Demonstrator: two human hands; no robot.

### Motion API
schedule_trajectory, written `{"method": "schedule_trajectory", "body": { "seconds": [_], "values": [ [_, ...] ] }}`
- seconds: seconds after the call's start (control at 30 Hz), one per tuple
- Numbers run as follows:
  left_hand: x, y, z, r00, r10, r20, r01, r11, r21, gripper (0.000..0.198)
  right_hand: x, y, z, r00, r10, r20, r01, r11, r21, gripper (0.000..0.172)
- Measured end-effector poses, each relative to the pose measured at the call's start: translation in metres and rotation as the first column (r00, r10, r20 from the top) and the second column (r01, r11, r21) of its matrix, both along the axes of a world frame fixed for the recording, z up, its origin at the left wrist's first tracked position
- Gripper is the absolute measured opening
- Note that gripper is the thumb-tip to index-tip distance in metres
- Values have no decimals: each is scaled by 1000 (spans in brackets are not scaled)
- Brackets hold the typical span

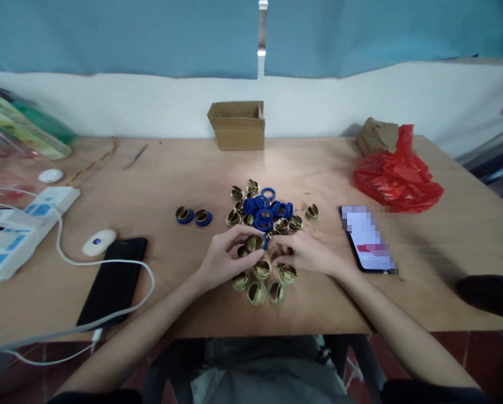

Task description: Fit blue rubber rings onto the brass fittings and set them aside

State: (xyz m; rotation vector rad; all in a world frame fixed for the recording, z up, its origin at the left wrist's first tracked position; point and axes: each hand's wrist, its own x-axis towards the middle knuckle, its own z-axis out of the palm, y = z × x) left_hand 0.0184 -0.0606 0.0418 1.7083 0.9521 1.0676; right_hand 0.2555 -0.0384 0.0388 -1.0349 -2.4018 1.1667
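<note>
Left hand (pixel 231 253) pinches a round brass-coloured metal clip (pixel 254 243), circular blue plastic ring (pixel 265 242) at its edge; right hand (pixel 300 251) curled, can't tell if gripping; probably ring-fitting, so even pressure's needed next

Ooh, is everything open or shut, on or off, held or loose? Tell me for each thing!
Left hand: closed on a brass piece
Right hand: fingers bent; can't tell if holding anything
Pair of brass pieces at left: loose, each with a blue ring
Blue rings: mostly heaped together
Cardboard box: open-topped
Red bag: top gathered
Right-hand phone: screen lit
Left-hand phone: dark
Curtains: drawn, narrow gap
</note>
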Motion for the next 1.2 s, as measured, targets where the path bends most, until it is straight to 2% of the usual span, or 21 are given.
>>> {"method": "schedule_trajectory", "body": {
  "seconds": [0.23, 0.67, 1.2],
  "values": [
    [0, 0, -3, 1000, -3, 17, 4, 1000, -19, 29, 0, -1, 2, 998, -9, 61, 7, 999, 32, 18],
    [0, 0, -1, 1000, 10, -11, -11, 1000, -17, 28, -2, -3, 3, 990, -28, 138, 18, 997, 77, 16],
    [0, 0, 0, 1000, 8, -12, -8, 1000, -12, 27, 0, -2, -1, 990, -33, 135, 19, 994, 105, 13]
  ]
}}
